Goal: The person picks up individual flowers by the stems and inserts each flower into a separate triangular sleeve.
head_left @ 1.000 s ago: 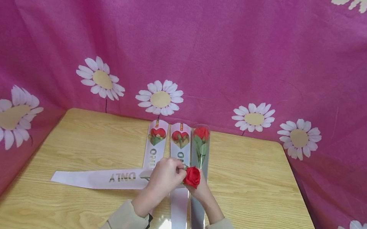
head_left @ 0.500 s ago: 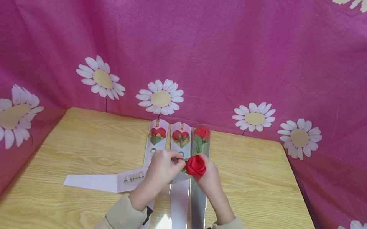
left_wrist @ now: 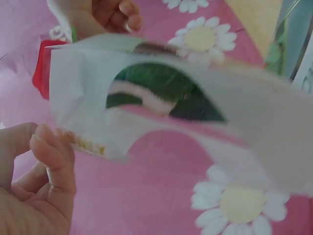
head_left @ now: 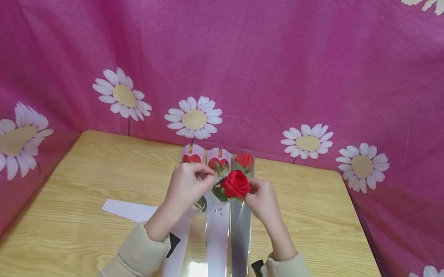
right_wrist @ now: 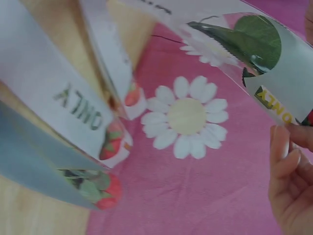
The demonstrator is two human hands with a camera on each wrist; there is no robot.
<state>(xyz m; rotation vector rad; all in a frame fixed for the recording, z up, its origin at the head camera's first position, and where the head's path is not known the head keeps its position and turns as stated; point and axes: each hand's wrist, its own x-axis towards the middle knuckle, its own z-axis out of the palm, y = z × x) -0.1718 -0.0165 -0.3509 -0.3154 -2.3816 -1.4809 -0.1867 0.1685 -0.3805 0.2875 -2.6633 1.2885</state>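
Note:
A red rose [head_left: 236,184] with green leaves is held above the table in the head view, its bloom at the mouth of a white paper and clear film sleeve [left_wrist: 78,98]. My left hand [head_left: 186,187] pinches one edge of the sleeve's mouth, left of the bloom. On the other side my right hand [head_left: 265,202] pinches the opposite edge, beside the petals. Leaves show through the sleeve's heart-shaped window, near the gold ONLY print, in the right wrist view. The sleeve's tail [head_left: 128,210] reaches left behind my left forearm. The rose's stem is mostly hidden.
Three wrapped roses lie side by side beneath my hands: two in white sleeves, the left one [head_left: 173,268] and the middle one [head_left: 217,255], and one in a grey-backed sleeve [head_left: 239,258]. They lie on a wooden table [head_left: 303,224]. A pink daisy-patterned cloth [head_left: 256,68] surrounds it.
Both hands have moved up and farther apart, raising the rose and the sleeve's mouth. The sleeve's tail has slid right, and the bloom has turned more upright toward the head camera.

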